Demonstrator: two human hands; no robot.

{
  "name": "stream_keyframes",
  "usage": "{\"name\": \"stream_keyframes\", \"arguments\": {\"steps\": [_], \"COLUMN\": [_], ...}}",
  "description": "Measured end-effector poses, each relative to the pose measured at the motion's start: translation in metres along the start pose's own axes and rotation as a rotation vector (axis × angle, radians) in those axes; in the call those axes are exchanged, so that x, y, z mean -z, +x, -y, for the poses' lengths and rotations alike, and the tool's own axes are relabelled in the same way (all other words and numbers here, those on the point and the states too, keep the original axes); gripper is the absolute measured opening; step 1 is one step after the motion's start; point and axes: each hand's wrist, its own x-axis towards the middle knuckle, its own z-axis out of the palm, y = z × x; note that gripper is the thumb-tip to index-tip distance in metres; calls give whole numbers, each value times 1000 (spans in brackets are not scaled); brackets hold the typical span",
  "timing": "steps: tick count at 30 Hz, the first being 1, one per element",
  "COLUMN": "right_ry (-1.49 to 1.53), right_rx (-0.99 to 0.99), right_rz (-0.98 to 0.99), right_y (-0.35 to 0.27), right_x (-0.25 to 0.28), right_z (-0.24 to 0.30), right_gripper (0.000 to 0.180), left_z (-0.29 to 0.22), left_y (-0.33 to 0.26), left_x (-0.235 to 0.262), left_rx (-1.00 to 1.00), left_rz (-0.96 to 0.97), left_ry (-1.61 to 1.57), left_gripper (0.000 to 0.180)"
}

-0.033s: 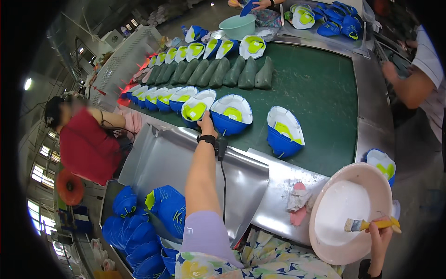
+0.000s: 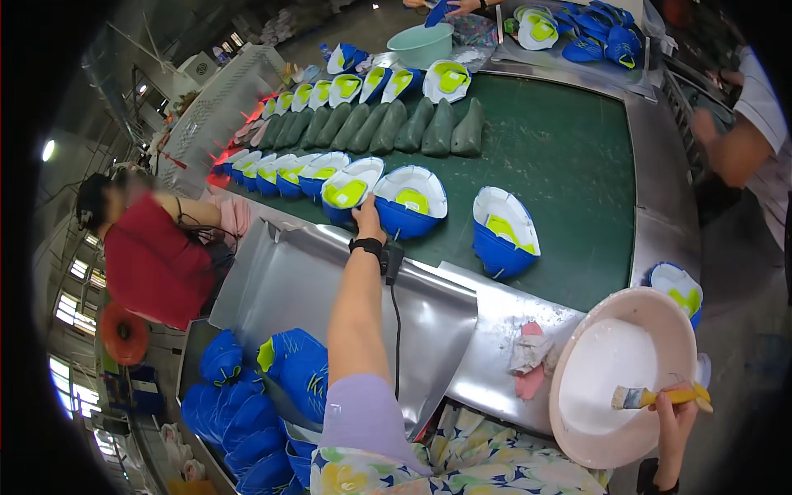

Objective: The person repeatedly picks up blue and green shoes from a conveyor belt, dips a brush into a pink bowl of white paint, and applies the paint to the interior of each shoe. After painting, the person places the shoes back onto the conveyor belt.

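My left hand [image 2: 368, 219] reaches across to a blue shoe upper [image 2: 346, 191] with a white and yellow-green lining, pinching its near edge between thumb and fingers. It stands in a row on the green belt [image 2: 569, 173]. To its right are another upper [image 2: 410, 202] and, farther along, a separate one [image 2: 505, 233]. My right hand [image 2: 675, 414] is closed round the yellow handle of a paintbrush [image 2: 635, 398]. Its bristles hang over the white liquid [image 2: 606, 371] in a pink basin [image 2: 569, 429]; I cannot tell whether they touch it.
Dark green shoe lasts [image 2: 388, 128] line the belt's middle, with more uppers behind. Blue uppers [image 2: 239, 421] fill a bin at lower left. A metal tray [image 2: 330, 272] and a rag [image 2: 530, 355] lie nearer. People work at left [image 2: 161, 256], right [image 2: 747, 140] and the far end.
My hands, the brush and the shoe upper look the same. The person at the right has shifted an arm slightly.
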Motion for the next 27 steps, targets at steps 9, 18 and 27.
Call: {"name": "stream_keyframes", "arguments": {"steps": [9, 18, 27], "right_ry": [-7, -9, 22], "right_rx": [26, 15, 61], "right_rz": [12, 69, 95], "right_y": [-9, -26, -34], "right_x": [-1, 9, 24], "right_z": [9, 8, -7], "right_gripper": [10, 13, 13], "left_z": [-15, 62, 40], "left_y": [-114, -209, -105], "left_x": [-56, -130, -65], "left_rx": [-577, 224, -76], "left_rz": [162, 313, 88], "left_ry": [968, 583, 812], "left_gripper": [98, 101, 130]}}
